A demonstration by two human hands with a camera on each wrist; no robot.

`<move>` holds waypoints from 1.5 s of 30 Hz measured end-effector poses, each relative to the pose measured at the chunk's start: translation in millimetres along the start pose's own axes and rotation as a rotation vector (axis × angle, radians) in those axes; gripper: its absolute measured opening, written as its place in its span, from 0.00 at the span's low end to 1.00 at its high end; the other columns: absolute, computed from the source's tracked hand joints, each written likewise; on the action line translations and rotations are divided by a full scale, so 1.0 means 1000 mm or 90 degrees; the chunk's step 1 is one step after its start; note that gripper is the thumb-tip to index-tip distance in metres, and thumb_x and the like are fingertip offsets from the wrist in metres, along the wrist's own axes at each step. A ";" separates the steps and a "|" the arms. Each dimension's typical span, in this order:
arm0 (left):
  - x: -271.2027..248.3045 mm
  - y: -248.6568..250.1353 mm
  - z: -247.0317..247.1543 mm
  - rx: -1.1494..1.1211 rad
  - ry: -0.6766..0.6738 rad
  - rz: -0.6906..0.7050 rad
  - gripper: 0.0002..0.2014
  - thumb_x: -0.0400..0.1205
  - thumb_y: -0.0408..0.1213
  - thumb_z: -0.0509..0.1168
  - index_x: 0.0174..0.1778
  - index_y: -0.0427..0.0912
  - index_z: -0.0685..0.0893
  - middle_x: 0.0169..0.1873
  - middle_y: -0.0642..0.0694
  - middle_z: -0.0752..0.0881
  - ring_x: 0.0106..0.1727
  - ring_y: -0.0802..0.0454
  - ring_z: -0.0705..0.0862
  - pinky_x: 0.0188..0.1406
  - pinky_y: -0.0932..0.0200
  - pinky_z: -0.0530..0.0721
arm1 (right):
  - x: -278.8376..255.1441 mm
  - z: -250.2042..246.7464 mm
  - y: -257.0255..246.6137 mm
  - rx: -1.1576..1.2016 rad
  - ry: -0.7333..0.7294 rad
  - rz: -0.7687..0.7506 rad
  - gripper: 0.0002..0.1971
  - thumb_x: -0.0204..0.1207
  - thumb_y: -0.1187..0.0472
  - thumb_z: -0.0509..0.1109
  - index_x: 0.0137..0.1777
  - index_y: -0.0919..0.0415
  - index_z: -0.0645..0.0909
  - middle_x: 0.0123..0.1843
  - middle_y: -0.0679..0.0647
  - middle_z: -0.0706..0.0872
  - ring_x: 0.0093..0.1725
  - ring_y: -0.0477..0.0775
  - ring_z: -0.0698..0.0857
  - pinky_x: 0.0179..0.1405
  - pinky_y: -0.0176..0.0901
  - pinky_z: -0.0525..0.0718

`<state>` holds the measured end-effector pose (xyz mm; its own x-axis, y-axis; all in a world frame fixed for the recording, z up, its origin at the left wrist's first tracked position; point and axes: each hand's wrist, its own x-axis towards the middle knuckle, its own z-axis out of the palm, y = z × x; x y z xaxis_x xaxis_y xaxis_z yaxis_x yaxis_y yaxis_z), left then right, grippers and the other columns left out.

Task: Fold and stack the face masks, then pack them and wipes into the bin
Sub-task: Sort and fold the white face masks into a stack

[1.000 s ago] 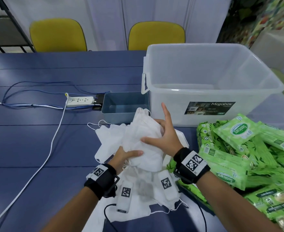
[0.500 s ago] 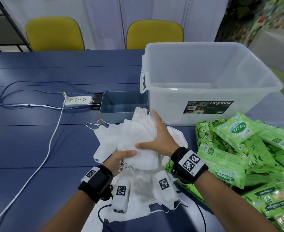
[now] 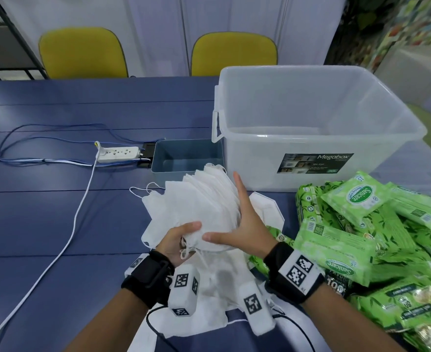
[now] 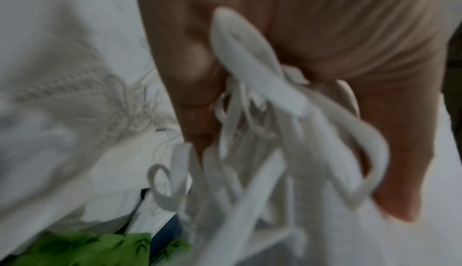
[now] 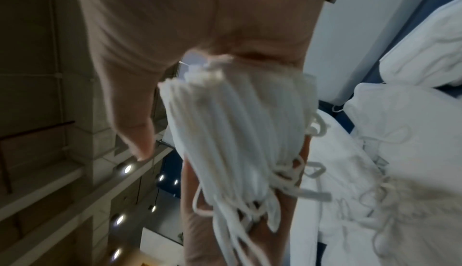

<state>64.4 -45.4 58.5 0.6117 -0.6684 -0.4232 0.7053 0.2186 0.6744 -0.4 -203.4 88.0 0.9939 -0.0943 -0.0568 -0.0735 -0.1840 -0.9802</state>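
A thick stack of folded white face masks [image 3: 204, 204] stands on edge, tilted, between my hands above the blue table [image 3: 44, 224]. My left hand [image 3: 176, 240] grips its lower end, thumb on top, with the ear loops [image 4: 262, 132] bunched in its fingers. My right hand [image 3: 242, 219] lies flat against the stack's right face, fingers straight and pointing away, thumb across the near edges. The right wrist view shows the stack's layered edges [image 5: 237, 132]. Loose masks [image 3: 219, 288] lie under my wrists. Green wipe packs [image 3: 356, 199] are heaped at the right. The clear bin [image 3: 285, 68] stands behind, with nothing visible inside.
A small grey-blue tray [image 3: 158, 158] sits left of the bin, just beyond the stack. A white power strip [image 3: 119, 153] with a white cable [image 3: 77, 212] and blue wires lies at the left. Two yellow chairs [image 3: 82, 52] stand behind the table.
The right hand's fingers have straightened from curled over the stack to flat along its side. The stack has squared up and tilted more upright. The left hand has shifted slightly right along the lower end.
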 end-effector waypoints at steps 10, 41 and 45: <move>0.010 0.001 -0.029 0.182 0.132 0.158 0.63 0.52 0.40 0.82 0.81 0.61 0.53 0.70 0.48 0.73 0.68 0.49 0.77 0.54 0.58 0.84 | 0.021 -0.005 0.022 -0.292 0.047 0.000 0.59 0.57 0.62 0.77 0.82 0.38 0.43 0.65 0.48 0.80 0.57 0.55 0.82 0.50 0.43 0.80; 0.053 -0.022 -0.054 0.933 0.039 0.206 0.67 0.54 0.69 0.70 0.77 0.53 0.30 0.79 0.59 0.37 0.83 0.53 0.34 0.83 0.43 0.45 | 0.046 -0.020 0.087 -0.263 -0.032 0.182 0.81 0.38 0.43 0.88 0.82 0.45 0.29 0.82 0.55 0.49 0.83 0.53 0.48 0.81 0.52 0.54; 0.053 -0.014 -0.047 1.140 0.037 0.201 0.65 0.63 0.71 0.67 0.82 0.45 0.33 0.82 0.56 0.38 0.81 0.54 0.30 0.80 0.36 0.39 | 0.045 -0.016 0.087 -0.267 -0.022 0.129 0.77 0.32 0.33 0.81 0.83 0.43 0.41 0.82 0.53 0.51 0.82 0.52 0.49 0.81 0.51 0.55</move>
<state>103.9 -50.7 -2.3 0.6694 -0.7262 -0.1566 -0.5956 -0.6506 0.4712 36.6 -239.5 3.2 0.9576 -0.1380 -0.2530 -0.2867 -0.5453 -0.7877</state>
